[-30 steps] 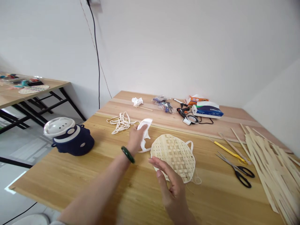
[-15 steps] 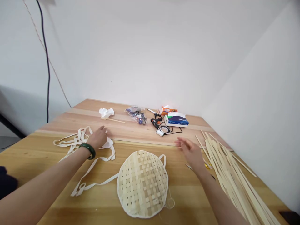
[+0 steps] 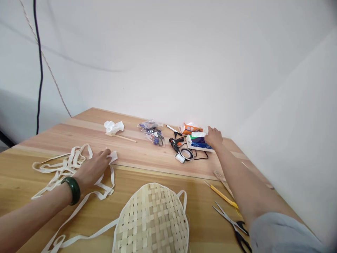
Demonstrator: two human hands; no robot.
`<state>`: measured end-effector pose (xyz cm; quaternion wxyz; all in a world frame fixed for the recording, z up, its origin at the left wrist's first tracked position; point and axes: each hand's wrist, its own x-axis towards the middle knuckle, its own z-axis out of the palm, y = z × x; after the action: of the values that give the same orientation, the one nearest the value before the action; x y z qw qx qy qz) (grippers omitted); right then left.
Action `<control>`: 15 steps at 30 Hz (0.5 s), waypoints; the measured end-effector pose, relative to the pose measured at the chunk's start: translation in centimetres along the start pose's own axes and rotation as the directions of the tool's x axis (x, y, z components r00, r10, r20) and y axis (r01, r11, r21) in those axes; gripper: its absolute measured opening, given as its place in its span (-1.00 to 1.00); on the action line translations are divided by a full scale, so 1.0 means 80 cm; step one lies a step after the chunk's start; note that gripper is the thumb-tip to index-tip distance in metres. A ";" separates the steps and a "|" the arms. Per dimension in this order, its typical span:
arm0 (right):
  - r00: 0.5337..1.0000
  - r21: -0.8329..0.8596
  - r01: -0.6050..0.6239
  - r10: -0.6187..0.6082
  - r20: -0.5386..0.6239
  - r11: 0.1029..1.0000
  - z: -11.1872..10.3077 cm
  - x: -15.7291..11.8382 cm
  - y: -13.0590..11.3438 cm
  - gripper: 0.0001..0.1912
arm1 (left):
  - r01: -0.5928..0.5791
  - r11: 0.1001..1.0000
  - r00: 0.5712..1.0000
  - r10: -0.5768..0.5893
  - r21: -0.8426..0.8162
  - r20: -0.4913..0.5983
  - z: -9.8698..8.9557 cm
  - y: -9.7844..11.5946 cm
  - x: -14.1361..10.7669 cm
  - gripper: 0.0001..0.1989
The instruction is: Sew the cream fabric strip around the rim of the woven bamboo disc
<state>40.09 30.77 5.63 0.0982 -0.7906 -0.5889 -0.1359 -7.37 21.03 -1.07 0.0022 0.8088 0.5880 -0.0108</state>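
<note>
- Clock directions taken from the woven panel point(image 3: 155, 221), which lies on the worktop point(image 3: 147, 158), its near end cut off by the view.
- Left hand point(image 3: 93, 168): 10 o'clock, beside the heap of white ribbon point(image 3: 70, 163); green bangle point(image 3: 73, 189) at the wrist. Fingers drawn together at a small white piece point(image 3: 113, 157); cannot tell whether they pinch it or only rest on it.
- Right hand point(image 3: 213, 137): 1 o'clock, arm outstretched, at the right end of the blue-and-white box point(image 3: 198, 142). Fingers curled there; cannot tell whether they are clamped.
- Glue gun point(image 3: 175, 143): near 12 o'clock, just left of the box; orange packet point(image 3: 191, 129) just behind the box.
- Crumpled white paper point(image 3: 114, 127): 11 o'clock.
- Scissors point(image 3: 233, 223): 3 o'clock, blades spread; yellow tool point(image 3: 223, 196) at 2 o'clock.
</note>
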 end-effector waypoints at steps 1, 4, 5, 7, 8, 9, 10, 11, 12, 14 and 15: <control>1.000 -0.025 0.017 -0.017 0.006 1.000 0.005 0.005 0.000 -0.60 | 0.005 0.999 0.999 -0.006 0.045 0.039 -0.001 0.001 0.003 -0.53; 0.999 -0.076 0.054 -0.053 0.007 0.996 0.011 0.013 0.003 -0.68 | 0.008 0.995 0.994 -0.019 0.098 0.110 -0.002 0.001 0.010 -0.53; 0.998 -0.083 0.060 -0.061 -0.004 0.995 0.010 0.014 0.005 -0.71 | 0.014 0.995 0.993 -0.025 0.094 0.112 -0.002 0.001 0.012 -0.54; 0.997 -0.079 0.067 -0.071 -0.037 0.995 0.003 0.015 0.011 -0.76 | 0.035 0.996 0.995 -0.042 0.081 0.085 -0.002 -0.002 0.014 -0.54; 0.996 -0.068 0.068 -0.071 -0.054 0.995 -0.002 0.015 0.014 -0.78 | 0.047 0.996 0.997 -0.052 0.072 0.066 -0.002 -0.004 0.014 -0.55; 0.995 -0.052 0.066 -0.069 -0.070 0.996 -0.007 0.014 0.017 -0.81 | 0.059 0.996 0.997 -0.062 0.060 0.048 -0.002 -0.005 0.013 -0.55; 0.995 -0.032 0.059 -0.061 -0.084 0.998 -0.013 0.013 0.020 -0.82 | 0.068 0.997 0.997 -0.069 0.046 0.035 -0.002 -0.007 0.013 -0.56; 0.994 -0.007 0.046 -0.047 -0.097 0.999 -0.018 0.013 0.022 -0.81 | 0.071 0.997 0.997 -0.072 0.029 0.032 -0.002 -0.008 0.013 -0.58; 0.993 0.019 0.030 -0.028 -0.112 0.999 -0.024 0.013 0.024 -0.79 | 0.071 0.997 0.997 -0.071 0.011 0.034 -0.003 -0.010 0.013 -0.59; 0.987 0.077 -0.008 0.020 -0.158 0.997 -0.036 0.013 0.026 -0.74 | 0.065 0.997 0.997 -0.064 -0.028 0.041 -0.004 -0.013 0.015 -0.62; 0.982 0.107 -0.023 0.043 -0.184 0.994 -0.042 0.015 0.027 -0.73 | 0.059 0.997 0.997 -0.056 -0.048 0.043 -0.005 -0.015 0.016 -0.62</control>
<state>42.13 30.15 9.24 0.1961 -0.7780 -0.5702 -0.1763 -8.09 22.58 -0.70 0.0342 0.7908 0.6109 -0.0133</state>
